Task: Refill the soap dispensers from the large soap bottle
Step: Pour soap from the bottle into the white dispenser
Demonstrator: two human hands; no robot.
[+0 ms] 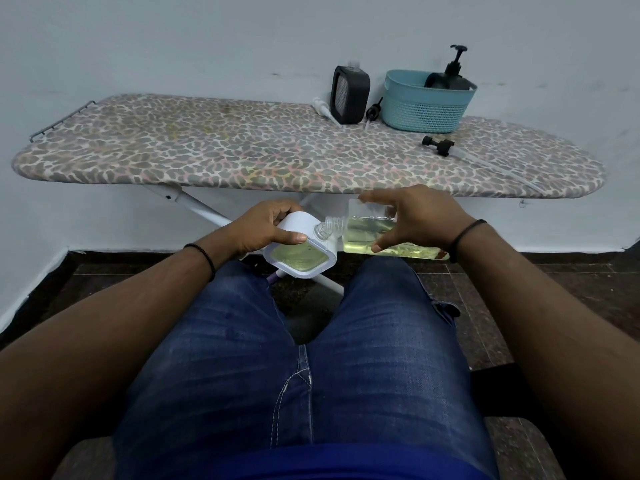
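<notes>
**Neck to neck over the lap**

Left hand (268, 225) grips the white dispenser (300, 250), right hand (417, 220) clasps the clear soap bottle (367, 233), tipped sideways, mouths meeting just below the ironing board (242, 147). Risk, I'd say: one wobble parts the narrow necks and soap spills onto the jeans (301, 358).

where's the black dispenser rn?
Head view: the black rectangular soap dispenser stands uncapped at the ironing board's far edge, right of centre, just left of the teal plastic basket.
</notes>
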